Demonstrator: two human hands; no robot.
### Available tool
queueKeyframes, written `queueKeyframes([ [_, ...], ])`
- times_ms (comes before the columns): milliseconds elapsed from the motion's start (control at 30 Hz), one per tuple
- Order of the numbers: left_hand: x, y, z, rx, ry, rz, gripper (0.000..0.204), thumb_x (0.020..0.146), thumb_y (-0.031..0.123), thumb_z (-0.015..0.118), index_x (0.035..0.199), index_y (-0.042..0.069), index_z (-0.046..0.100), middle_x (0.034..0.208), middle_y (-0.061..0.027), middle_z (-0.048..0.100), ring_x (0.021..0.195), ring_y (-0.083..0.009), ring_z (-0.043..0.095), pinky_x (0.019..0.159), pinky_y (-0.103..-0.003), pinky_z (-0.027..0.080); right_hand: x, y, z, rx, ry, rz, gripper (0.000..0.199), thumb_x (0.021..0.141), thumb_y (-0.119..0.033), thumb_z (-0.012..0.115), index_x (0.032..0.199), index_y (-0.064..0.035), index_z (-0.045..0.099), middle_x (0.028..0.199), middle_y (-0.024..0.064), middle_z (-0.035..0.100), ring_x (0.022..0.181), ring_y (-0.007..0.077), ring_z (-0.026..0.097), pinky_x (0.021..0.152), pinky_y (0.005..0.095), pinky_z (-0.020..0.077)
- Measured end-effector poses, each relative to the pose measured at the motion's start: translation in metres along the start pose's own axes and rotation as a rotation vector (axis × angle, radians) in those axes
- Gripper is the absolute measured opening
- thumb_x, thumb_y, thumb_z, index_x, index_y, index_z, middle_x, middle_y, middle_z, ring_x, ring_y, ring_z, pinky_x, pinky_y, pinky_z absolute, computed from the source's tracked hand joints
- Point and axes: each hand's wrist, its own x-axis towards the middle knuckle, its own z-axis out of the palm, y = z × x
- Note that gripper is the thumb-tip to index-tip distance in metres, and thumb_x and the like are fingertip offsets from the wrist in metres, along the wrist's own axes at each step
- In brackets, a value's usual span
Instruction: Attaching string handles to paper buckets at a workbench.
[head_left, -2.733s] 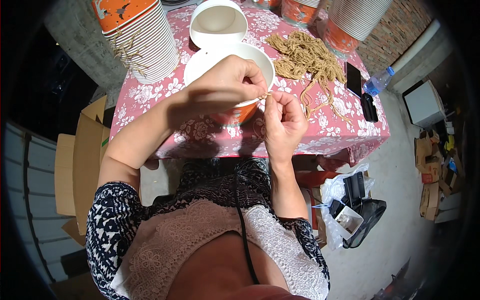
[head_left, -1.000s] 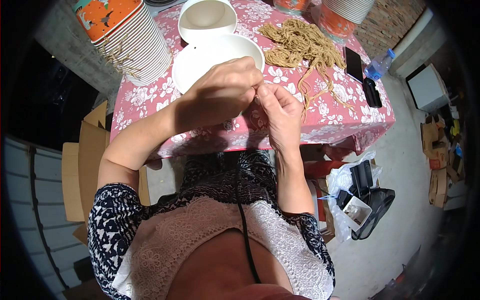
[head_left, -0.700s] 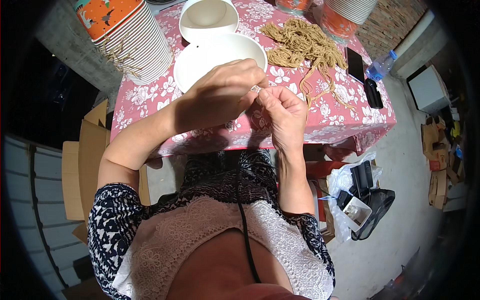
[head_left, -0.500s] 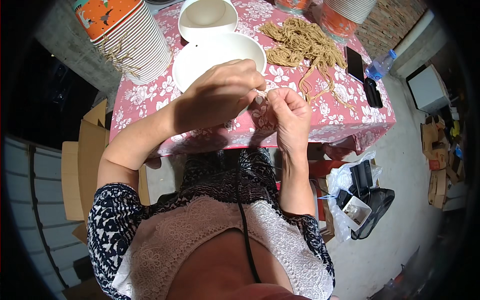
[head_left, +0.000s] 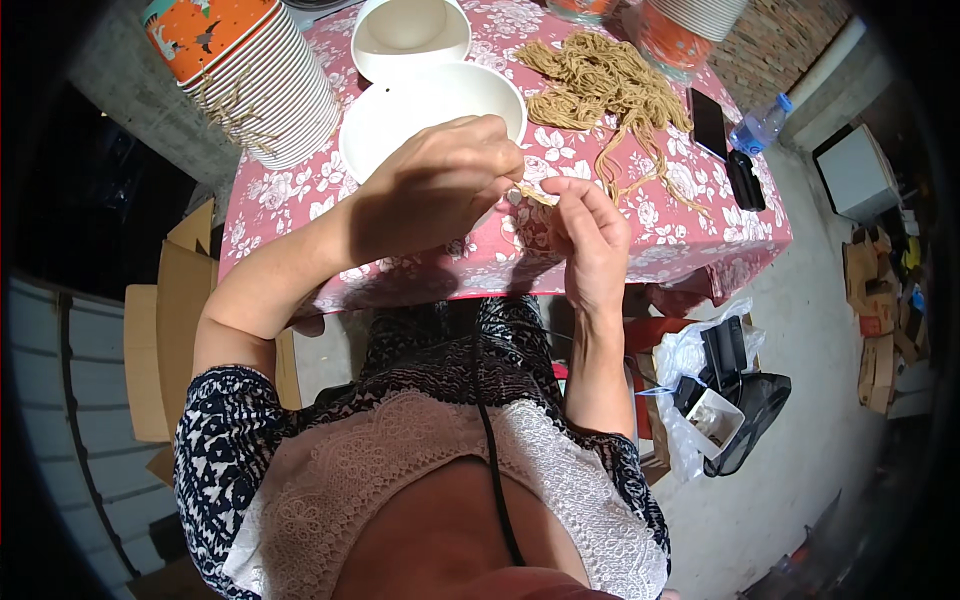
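Note:
Over the front of the table, my left hand (head_left: pixel 450 178) is closed, fingers curled, gripping a short tan cord (head_left: pixel 537 195). Its other end lies in a pinch between the thumb and forefinger of my right hand (head_left: pixel 597 235). A small pale, shiny spot shows on or beside the cord near the left fingertips; I cannot tell what it is. Behind my left hand stands a white bowl (head_left: pixel 430 105), partly covered by the hand. A loose heap of tan cord (head_left: pixel 605 85) lies beyond my right hand, with strands trailing toward the front.
A pink floral cloth (head_left: pixel 290 215) covers the table. Stacked orange-and-white paper buckets (head_left: pixel 265 95) rise at the left, with more buckets (head_left: pixel 690 35) at the back right. A white container (head_left: pixel 412 40), a phone (head_left: pixel 708 125), a black case (head_left: pixel 745 180) and a water bottle (head_left: pixel 762 125) also stand or lie there.
My right hand has drawn slightly to the right, away from my left, and more of the cord shows between them. The left hand stays nearly in place.

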Motion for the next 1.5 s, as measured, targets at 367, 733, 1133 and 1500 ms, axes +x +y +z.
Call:
queueKeyframes([
  [367,0.000,0.003,0.001,-0.002,0.030,-0.009,0.005,0.087,0.004,0.062,0.089,0.000,0.060,0.081,-0.0119,0.055,0.072,-0.0274,0.058,0.064,-0.038,0.049,0.004,0.013,-0.003,0.016,-0.080,-0.006,0.008,0.096,-0.006,0.059,0.095,0.0010,0.063,0.071,-0.0059,0.057,0.058,-0.0002,0.045,0.051,0.0170,0.0357],
  [733,0.000,0.009,0.001,0.081,-0.003,-0.093,0.003,0.085,0.002,0.061,0.086,0.001,0.059,0.078,-0.0118,0.054,0.070,-0.0276,0.058,0.061,-0.039,0.047,-0.001,0.016,-0.006,-0.088,-0.056,-0.014,0.010,0.097,-0.004,0.055,0.088,-0.0017,0.058,0.067,-0.0058,0.053,0.057,0.0011,0.044,0.051,0.0185,0.0361],
  [1133,-0.003,-0.021,-0.076,0.208,0.029,-0.298,0.035,0.092,0.002,0.052,0.126,0.005,0.060,0.124,-0.0120,0.061,0.105,-0.0220,0.062,0.094,-0.034,0.049,-0.014,-0.004,-0.020,-0.298,-0.062,0.022,0.017,0.098,-0.014,0.058,0.096,0.0016,0.065,0.071,-0.0069,0.054,0.061,0.0010,0.042,0.054,0.0190,0.0354],
  [1500,-0.023,-0.090,-0.061,0.364,-0.035,-0.571,0.033,0.084,0.013,0.061,0.112,-0.003,0.064,0.098,-0.0235,0.069,0.091,-0.0377,0.067,0.084,-0.043,0.052,-0.012,-0.029,-0.027,0.028,-0.026,-0.103,0.020,0.097,-0.016,0.061,0.085,-0.0009,0.064,0.064,-0.0062,0.050,0.053,0.0016,0.037,0.049,0.0195,0.0270],
])
